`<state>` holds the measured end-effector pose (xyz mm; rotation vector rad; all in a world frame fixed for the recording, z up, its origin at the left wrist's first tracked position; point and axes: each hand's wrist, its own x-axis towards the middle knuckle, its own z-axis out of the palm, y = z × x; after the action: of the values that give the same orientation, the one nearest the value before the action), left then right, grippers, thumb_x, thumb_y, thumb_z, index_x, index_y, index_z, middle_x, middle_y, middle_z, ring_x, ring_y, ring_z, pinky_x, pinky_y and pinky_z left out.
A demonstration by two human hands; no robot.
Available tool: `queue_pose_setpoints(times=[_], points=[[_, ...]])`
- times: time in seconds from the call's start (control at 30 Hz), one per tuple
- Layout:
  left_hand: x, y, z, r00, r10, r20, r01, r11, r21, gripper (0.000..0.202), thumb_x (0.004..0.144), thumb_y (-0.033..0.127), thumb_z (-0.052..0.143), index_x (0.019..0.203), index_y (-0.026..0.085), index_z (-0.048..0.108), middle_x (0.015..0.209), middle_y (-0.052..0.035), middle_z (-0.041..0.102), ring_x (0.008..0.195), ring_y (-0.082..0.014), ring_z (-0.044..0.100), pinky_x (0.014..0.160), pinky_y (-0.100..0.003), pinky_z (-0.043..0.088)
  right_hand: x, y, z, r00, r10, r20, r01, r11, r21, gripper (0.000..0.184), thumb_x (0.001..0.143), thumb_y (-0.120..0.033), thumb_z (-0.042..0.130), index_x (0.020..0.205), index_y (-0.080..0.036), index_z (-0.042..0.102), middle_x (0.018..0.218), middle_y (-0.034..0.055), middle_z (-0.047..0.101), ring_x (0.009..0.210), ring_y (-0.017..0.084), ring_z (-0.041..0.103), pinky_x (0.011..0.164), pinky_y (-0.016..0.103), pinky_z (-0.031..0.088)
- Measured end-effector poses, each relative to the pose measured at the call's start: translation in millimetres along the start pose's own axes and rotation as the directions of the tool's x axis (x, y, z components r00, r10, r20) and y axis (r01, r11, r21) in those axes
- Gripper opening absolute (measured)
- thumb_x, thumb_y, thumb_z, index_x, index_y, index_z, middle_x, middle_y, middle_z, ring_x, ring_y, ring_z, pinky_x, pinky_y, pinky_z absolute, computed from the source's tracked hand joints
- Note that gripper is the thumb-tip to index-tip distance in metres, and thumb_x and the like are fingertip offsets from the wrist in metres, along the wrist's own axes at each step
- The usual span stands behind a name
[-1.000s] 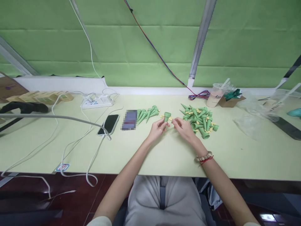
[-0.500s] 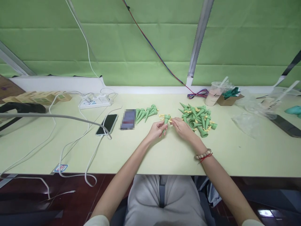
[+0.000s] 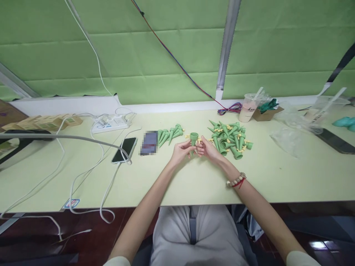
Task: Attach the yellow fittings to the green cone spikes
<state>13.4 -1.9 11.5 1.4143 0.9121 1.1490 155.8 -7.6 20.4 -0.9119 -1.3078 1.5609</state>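
A green plastic watering spike (image 3: pixel 194 137) stands upright, wide mouth up, above the table in front of me. My left hand (image 3: pixel 181 151) pinches its body from the left between thumb and fingers. On its right side my right hand (image 3: pixel 206 149) has its fingers closed at a small yellow valve (image 3: pixel 199 140); the fingertips partly hide it. Another yellow piece (image 3: pixel 187 136) juts out at the left of the spike. Right of my hands lies a loose pile of green spikes with yellow valves (image 3: pixel 235 138). A smaller row of spikes (image 3: pixel 168 135) lies to the left.
Two phones, one dark-screened (image 3: pixel 124 149) and one blurred (image 3: pixel 149 143), lie left. White cables trail from a power strip (image 3: pixel 111 123). A drink cup (image 3: pixel 247 111), a small cardboard box (image 3: pixel 266 113), plastic bags (image 3: pixel 285 140) and another phone (image 3: pixel 338 141) are at the right.
The held spike has tipped so that its wide mouth shows more. My right fingers have curled in closer to it. The whole view has shifted slightly.
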Motion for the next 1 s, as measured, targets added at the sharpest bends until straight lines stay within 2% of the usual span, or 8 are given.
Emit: queue_pose_setpoints(times=[0.1,0.23,0.37,0.47,0.63,0.77,0.87,1.0], points=[[0.5,0.8,-0.1,1.0,-0.014,0.01,0.014,1.0,-0.008,0.042,0.063,0.047,0.074,0.079,0.011,0.062,0.067,-0.0034,0.063,0.05,-0.0103,0.055,0.035,-0.019,0.037,-2.0,4.2,-5.3,0.981,-0.148,-0.127,0.112,0.961,-0.252,0.06,0.082,-0.075,0.029,0.062,-0.021,0.046,0.051,-0.0029,0.043,0.046,0.012,0.043,0.048,0.026,0.038],[1.1,1.0,-1.4,0.999,-0.027,-0.02,0.026,0.999,-0.027,0.051,0.062,0.053,0.073,0.088,0.009,0.065,0.067,-0.0028,0.061,0.043,-0.0083,0.052,0.033,-0.019,0.033,-4.0,10.6,-14.6,0.886,-0.454,-0.092,0.274,0.673,-0.686,0.036,0.09,-0.053,0.043,0.091,-0.02,0.056,0.073,0.0013,0.059,0.062,0.015,0.054,0.06,0.026,0.041],[-0.3,-0.8,-1.8,0.999,-0.049,-0.013,0.049,0.999,-0.001,0.051,0.063,0.055,0.072,0.086,0.01,0.066,0.063,-0.0006,0.058,0.039,-0.0064,0.047,0.033,-0.021,0.027,-2.2,13.7,-20.1,0.857,-0.516,0.016,0.262,0.409,-0.874,0.025,0.095,-0.036,0.04,0.086,-0.019,0.056,0.086,0.0071,0.062,0.075,0.019,0.057,0.068,0.028,0.042],[-2.1,-2.9,-0.4,0.999,-0.04,0.007,0.04,0.999,0.021,0.049,0.064,0.054,0.071,0.087,0.01,0.066,0.061,0.0011,0.055,0.038,-0.0051,0.043,0.035,-0.021,0.025,-2.4,15.8,-19.8,0.856,-0.516,0.043,0.241,0.323,-0.915,0.028,0.096,-0.032,0.036,0.078,-0.02,0.053,0.08,0.0074,0.06,0.073,0.02,0.057,0.068,0.029,0.041],[-3.3,-6.5,0.3,1.0,-0.014,0.005,0.014,0.996,0.09,0.046,0.068,0.051,0.067,0.089,0.011,0.065,0.059,0.0027,0.052,0.043,-0.0053,0.039,0.042,-0.021,0.027,-3.3,17.5,-10.5,0.86,-0.497,-0.117,0.243,0.598,-0.764,0.042,0.095,-0.043,0.03,0.062,-0.022,0.044,0.059,0.0015,0.05,0.06,0.017,0.05,0.063,0.029,0.04],[-3.3,-6.4,-0.9,1.0,0.02,0.004,-0.02,0.985,0.172,0.036,0.071,0.046,0.063,0.084,0.012,0.063,0.058,0.0036,0.049,0.049,-0.0072,0.038,0.049,-0.022,0.03,-2.4,10.1,-2.9,0.975,-0.123,-0.183,0.064,0.953,-0.297,0.051,0.085,-0.063,0.04,0.054,-0.022,0.039,0.046,-0.0053,0.033,0.041,0.011,0.033,0.048,0.026,0.037],[-4.3,-4.0,-0.5,0.998,0.044,0.034,-0.05,0.978,0.202,0.03,0.074,0.041,0.058,0.079,0.012,0.062,0.056,0.0035,0.047,0.052,-0.0085,0.039,0.052,-0.023,0.031,-4.3,1.2,-1.5,0.99,0.138,-0.039,-0.136,0.989,0.058,0.05,0.083,-0.061,0.047,0.053,-0.023,0.034,0.046,-0.0106,0.02,0.037,0.007,0.016,0.042,0.023,0.036],[-5.4,-2.9,-0.3,0.996,0.083,0.03,-0.088,0.963,0.254,0.028,0.077,0.037,0.055,0.082,0.011,0.064,0.053,0.0052,0.041,0.052,-0.0083,0.036,0.053,-0.022,0.03,-6.8,-3.7,-1.8,0.967,0.236,0.094,-0.251,0.945,0.212,0.043,0.088,-0.047,0.043,0.056,-0.023,0.029,0.046,-0.0115,0.017,0.036,0.006,0.013,0.04,0.019,0.035]])
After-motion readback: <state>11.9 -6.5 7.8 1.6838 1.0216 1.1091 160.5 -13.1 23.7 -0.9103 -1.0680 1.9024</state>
